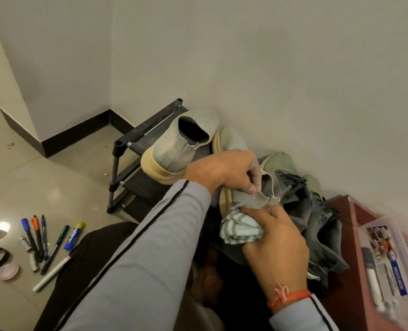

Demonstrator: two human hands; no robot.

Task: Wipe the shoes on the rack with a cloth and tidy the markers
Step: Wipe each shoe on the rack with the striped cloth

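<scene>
Shoe [250, 199] sat at the rack's [136, 133] front edge, left hand [224, 172] pinching its soft collar, right hand [276, 244] clutching the cloth [236, 230] against it. Knit upper looked floppy, light; firmer grip likely at the sole. Markers [40, 242] lay loose on the floor [43, 177].

Head view, steeply down, close.
</scene>
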